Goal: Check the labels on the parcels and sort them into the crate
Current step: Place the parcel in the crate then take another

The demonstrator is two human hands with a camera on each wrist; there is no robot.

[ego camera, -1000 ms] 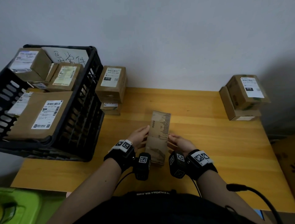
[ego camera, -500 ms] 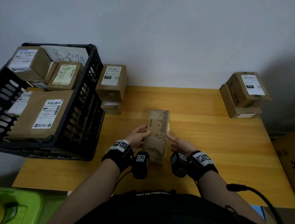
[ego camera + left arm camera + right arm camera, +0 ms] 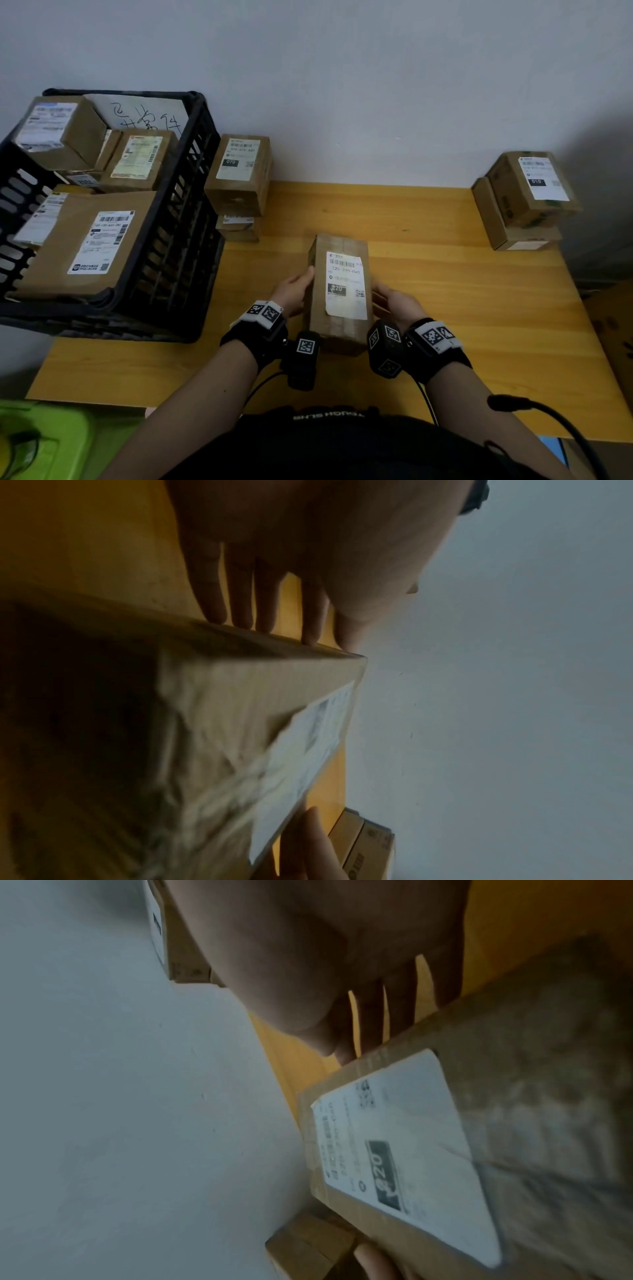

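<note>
A long brown parcel (image 3: pixel 342 334) lies lengthwise at the middle of the wooden table (image 3: pixel 462 308), its white label (image 3: pixel 346 284) marked 220 facing up. My left hand (image 3: pixel 294 291) presses its left side with straight fingers (image 3: pixel 240 599), thumb at the upper edge. My right hand (image 3: pixel 390 301) presses the right side the same way, fingers (image 3: pixel 373 1015) straight along the cardboard. The label (image 3: pixel 404 1150) shows in the right wrist view. The black slatted crate (image 3: pixel 178 219) stands at the left with several labelled parcels inside.
Two stacked parcels (image 3: pixel 239 178) stand against the wall right of the crate. Another pair (image 3: pixel 534 192) sits at the table's far right corner. A green bin (image 3: pixel 41 442) is below the table's front left. A white handwritten sheet (image 3: pixel 144 116) leans in the crate.
Both hands have rolled the parcel over on its long axis. Its printed plain face was up before; now the label side is up.
</note>
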